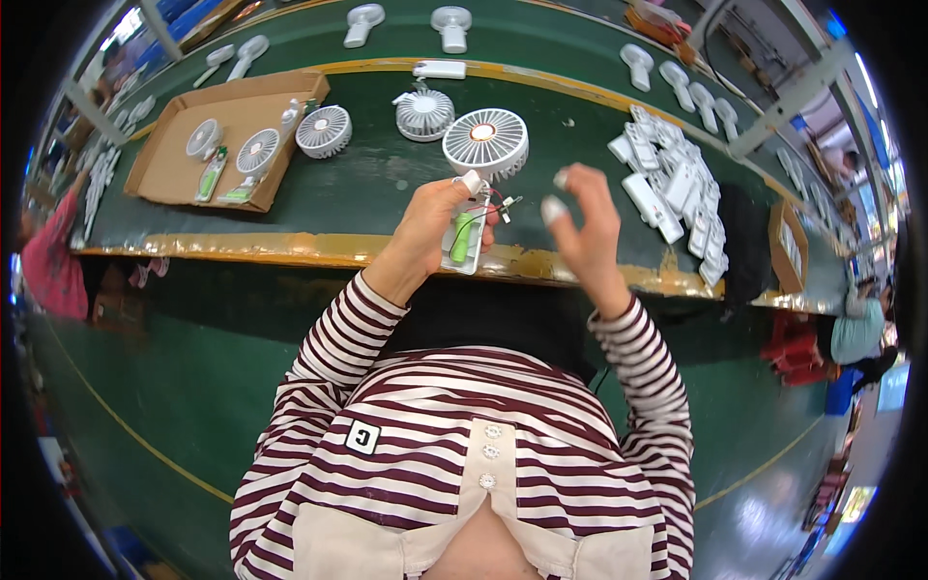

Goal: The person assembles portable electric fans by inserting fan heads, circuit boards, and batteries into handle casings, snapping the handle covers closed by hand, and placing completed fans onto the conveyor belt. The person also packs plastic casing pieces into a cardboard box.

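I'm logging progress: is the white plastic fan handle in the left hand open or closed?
Open: the white plastic handle exposes a green cylindrical battery and dark wires.

Left grip (420, 232): partly hidden behind the handle (474, 253), whose upper end the thumb (449, 193) covers.
Wires (498, 206): too fine to trace to both ends.
Right grip (590, 227): slightly blurred, some fingers concealed.
Shells (681, 184): heaped, lower ones covered; count uncertain.
Pink-clad person (56, 261), left: blurred, cut off by the rim.
Box (781, 253), right: contents too small to identify.
Desk (358, 193): side ends indistinct.
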{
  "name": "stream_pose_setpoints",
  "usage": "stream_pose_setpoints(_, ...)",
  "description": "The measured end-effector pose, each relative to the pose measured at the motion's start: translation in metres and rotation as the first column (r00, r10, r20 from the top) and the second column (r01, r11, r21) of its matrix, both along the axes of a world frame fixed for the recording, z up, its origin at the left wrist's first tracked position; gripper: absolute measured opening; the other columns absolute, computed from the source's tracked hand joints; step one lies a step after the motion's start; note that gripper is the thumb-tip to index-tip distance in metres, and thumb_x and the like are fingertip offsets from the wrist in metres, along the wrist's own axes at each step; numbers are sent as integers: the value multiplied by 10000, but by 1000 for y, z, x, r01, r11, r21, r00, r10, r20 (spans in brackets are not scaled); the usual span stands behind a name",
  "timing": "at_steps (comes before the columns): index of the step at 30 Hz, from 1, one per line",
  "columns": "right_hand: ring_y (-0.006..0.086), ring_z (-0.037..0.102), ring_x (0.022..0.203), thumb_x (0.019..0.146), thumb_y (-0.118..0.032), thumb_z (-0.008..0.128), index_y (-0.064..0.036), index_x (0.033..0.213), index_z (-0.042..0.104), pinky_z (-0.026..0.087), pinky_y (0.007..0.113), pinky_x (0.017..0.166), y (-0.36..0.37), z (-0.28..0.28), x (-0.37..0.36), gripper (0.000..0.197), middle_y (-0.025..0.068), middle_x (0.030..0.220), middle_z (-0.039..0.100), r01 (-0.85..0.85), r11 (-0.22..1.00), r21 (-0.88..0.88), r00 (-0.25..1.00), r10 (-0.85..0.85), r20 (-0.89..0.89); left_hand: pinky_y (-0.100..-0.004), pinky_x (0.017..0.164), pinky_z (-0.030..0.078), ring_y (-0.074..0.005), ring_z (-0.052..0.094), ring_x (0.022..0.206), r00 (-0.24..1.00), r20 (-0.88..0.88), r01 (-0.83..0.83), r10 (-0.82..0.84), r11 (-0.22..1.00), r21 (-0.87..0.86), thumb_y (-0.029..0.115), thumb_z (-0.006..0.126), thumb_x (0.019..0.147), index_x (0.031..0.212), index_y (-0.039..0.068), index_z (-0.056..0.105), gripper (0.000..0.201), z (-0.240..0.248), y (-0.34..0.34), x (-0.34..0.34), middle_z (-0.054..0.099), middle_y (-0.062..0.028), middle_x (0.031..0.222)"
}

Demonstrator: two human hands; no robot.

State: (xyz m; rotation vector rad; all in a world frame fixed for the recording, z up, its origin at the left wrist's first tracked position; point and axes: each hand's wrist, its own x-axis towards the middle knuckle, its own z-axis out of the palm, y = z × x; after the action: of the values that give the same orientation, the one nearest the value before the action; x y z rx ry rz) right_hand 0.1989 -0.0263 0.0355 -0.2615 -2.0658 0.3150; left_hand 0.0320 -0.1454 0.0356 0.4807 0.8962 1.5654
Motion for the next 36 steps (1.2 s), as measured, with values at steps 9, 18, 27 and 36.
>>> stream_pose_setpoints(9, 256, 539, 849, 585, 0, 604, -32, 833, 559, 407, 393, 805, -20, 9, -29, 254, 79, 921, 555, -105, 970, 221, 993, 92, 68, -312, 443, 507, -220, 601, 521, 994, -90, 53, -64, 991, -125, 186, 481, 889, 908, -25, 554, 224, -15, 6, 16, 596, -129, 716)
stream_pose_setpoints(18, 233, 532, 830, 634, -15, 612, -28, 777, 580, 370, 398, 858, 7, 17, -22, 147, 63, 891, 560, -311, 950, -1, 909, 298, 291, -293, 435, 517, -208, 601, 499, 959, -42, 269, -282, 944, -193, 178, 513, 867, 819, 0, 580, 197, -13, 29, 17, 597, -116, 649)
stream_pose_setpoints(27, 229, 540, 826, 568, -19, 620, -17, 775, 561, 356, 447, 924, 38, 21, -38, 214, 76, 905, 557, -195, 979, 65, 936, 166, 311, -317, 445, 520, -228, 603, 530, 946, 22, 314, -324, 898, -309, 187, 409, 901, 919, -22, 542, 248, -11, 69, -8, 599, -148, 748)
stream_pose_setpoints(36, 269, 550, 934, 603, -18, 613, -41, 774, 566, 295, 520, 968, 48, -16, -47, 179, 91, 962, 549, -8, 999, 48, 974, -3, 226, -268, 640, 491, -139, 577, 767, 985, 166, 86, -38, 952, -294, 229, 454, 885, 1018, 0, 557, 285, -21, 100, -21, 595, -67, 902)
